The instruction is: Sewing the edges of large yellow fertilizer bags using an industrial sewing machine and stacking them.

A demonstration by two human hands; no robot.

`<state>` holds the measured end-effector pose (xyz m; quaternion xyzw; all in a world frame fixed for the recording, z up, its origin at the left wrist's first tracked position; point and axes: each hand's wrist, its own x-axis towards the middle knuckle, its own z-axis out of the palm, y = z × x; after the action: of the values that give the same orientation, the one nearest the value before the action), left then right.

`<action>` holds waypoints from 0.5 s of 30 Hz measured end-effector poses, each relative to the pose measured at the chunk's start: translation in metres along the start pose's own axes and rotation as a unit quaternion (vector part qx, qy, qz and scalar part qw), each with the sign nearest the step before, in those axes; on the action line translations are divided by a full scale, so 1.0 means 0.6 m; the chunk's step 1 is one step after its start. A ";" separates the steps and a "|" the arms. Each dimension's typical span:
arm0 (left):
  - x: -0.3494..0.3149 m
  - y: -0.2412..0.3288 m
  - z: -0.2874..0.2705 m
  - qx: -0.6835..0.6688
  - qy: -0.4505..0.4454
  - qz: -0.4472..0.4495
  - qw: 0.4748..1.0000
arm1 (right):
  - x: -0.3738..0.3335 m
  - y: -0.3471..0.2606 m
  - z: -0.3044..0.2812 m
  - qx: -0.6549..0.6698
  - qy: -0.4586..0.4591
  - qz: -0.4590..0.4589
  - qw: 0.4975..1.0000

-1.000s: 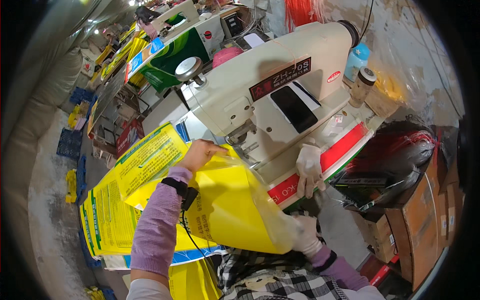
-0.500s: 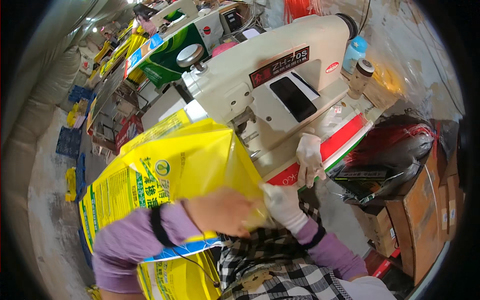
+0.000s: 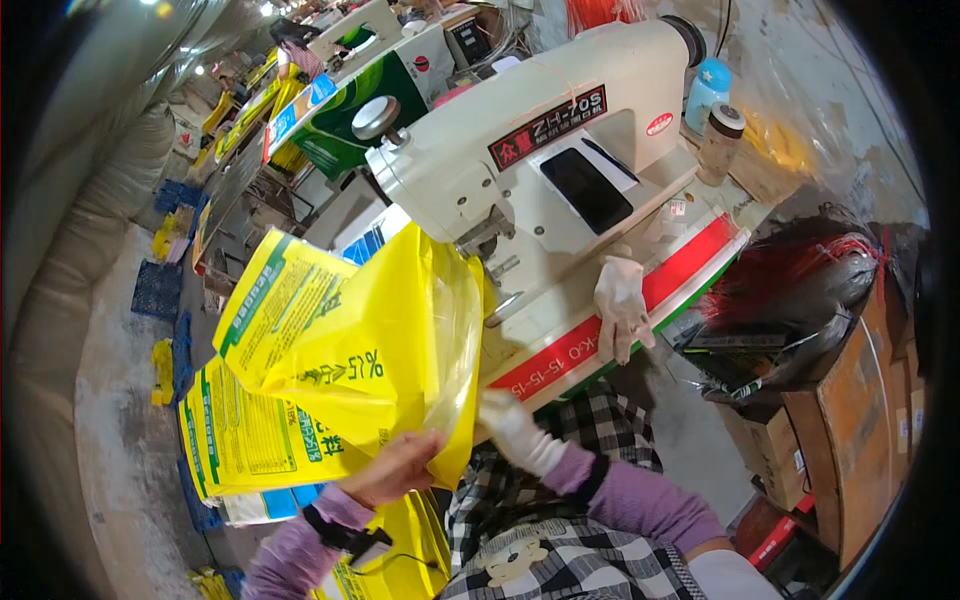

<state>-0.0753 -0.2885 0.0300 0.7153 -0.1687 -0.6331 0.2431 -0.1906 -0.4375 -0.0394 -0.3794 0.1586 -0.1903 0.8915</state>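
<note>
My bare left hand (image 3: pixel 402 467) is closed on the lower edge of a yellow printed woven bag (image 3: pixel 345 335), near its clear plastic liner (image 3: pixel 458 345). In a white glove, my right hand (image 3: pixel 517 430) is at the bag's right edge, in front of the sewing machine table. Its fingers are blurred and partly hidden by the bag, so their grip does not show. The bag's upper edge is up beside the needle area of a large cream sewing machine (image 3: pixel 560 100). More yellow bags (image 3: pixel 250 440) lie beneath it on the left.
A loose white glove (image 3: pixel 622 305) hangs over the table's red front strip (image 3: pixel 690 262). On the machine bed are a black phone (image 3: pixel 585 190) and a pen. Two bottles (image 3: pixel 720 140) stand at the right end. Cardboard boxes (image 3: pixel 830 430) and a plastic-wrapped bundle (image 3: pixel 800 300) are at the right.
Both hands have moved left, the left one also drawing back toward me. The yellow bag has swung left and turned, with part of it now raised and its liner edge more exposed.
</note>
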 end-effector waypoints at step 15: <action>-0.004 0.240 0.107 0.712 -0.073 0.479 0.508 | -0.131 -0.067 -0.013 -0.359 0.172 -0.078 0.914</action>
<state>-0.1297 -0.4143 0.1078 0.4092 -0.8970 -0.1375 -0.0947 -0.2720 -0.4318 -0.0041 -0.6467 0.3374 -0.2516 0.6361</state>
